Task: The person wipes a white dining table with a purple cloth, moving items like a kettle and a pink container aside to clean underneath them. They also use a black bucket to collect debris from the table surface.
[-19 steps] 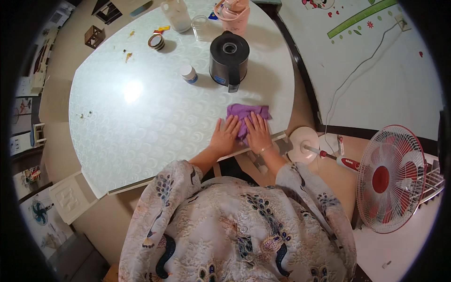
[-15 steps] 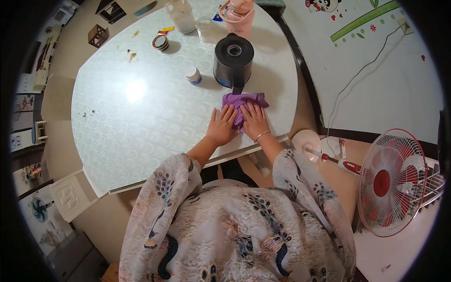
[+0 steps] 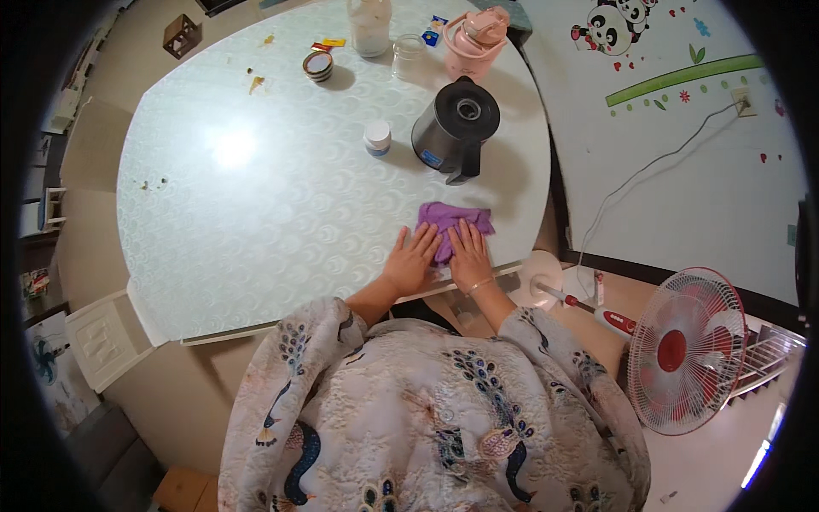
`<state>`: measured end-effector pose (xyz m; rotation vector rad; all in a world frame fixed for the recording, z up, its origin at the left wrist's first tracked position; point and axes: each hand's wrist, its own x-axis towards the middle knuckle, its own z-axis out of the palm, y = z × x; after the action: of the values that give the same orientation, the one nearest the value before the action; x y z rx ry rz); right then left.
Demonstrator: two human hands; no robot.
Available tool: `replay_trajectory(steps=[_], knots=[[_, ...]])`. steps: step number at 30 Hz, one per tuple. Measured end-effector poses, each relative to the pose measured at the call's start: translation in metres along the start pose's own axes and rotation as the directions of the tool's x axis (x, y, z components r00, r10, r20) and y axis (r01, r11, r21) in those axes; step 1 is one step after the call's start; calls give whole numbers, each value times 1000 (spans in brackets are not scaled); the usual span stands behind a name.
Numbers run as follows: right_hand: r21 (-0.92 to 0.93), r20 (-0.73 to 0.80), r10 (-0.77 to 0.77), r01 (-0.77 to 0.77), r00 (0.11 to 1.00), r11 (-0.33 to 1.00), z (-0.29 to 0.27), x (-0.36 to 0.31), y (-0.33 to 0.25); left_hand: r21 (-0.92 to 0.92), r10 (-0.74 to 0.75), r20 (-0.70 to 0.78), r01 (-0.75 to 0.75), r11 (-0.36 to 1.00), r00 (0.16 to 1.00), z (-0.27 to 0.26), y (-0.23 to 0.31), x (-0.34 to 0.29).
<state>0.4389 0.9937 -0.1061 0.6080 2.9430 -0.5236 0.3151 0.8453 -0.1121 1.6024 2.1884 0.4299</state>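
A bunched purple cloth (image 3: 456,215) lies on the white patterned tabletop (image 3: 281,230) close to its near edge. My left hand (image 3: 412,262) rests flat on the cloth's left part, fingers stretched out and thumb apart. On its right part, my right hand (image 3: 469,258) presses down with fingers extended; a thin bangle circles that wrist. Just beyond the cloth, with a small gap, stands a dark kettle (image 3: 448,128), its black handle turned toward me. Left of the kettle is a small white-capped jar (image 3: 377,137).
Farther back are a striped round tin (image 3: 318,66), a clear glass jar (image 3: 409,58), a translucent bottle (image 3: 369,30) and a pink lidded tumbler (image 3: 474,47). Crumbs and scraps (image 3: 257,84) dot the left side. A red-and-white fan (image 3: 687,350) stands at right, near the wall.
Both hands have drawn the cloth slightly toward me, so the gap to the kettle handle is wider. The whole view has shifted a little too.
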Motion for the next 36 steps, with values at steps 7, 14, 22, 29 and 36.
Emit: replay_trajectory(steps=[7,14,22,29,36], knots=[[-63,-62,3,-7,998,998,3,58,7,34,-15,-33,16,999,999,-32,-34,42],[-16,-103,-50,49,993,999,4,50,13,-60,8,-51,-11,998,999,-36,-32,28],[702,-411,351,47,842,710,-67,108,-16,-601,-610,-505,259,756,611,-69,-101,47],[670,-340,347,-34,874,742,-79,134,-22,-563,-629,-526,320,762,572,-102,-121,105],[607,-347,330,-58,878,792,-87,139,-33,-634,-697,-533,319,704,480,-91,-141,62]])
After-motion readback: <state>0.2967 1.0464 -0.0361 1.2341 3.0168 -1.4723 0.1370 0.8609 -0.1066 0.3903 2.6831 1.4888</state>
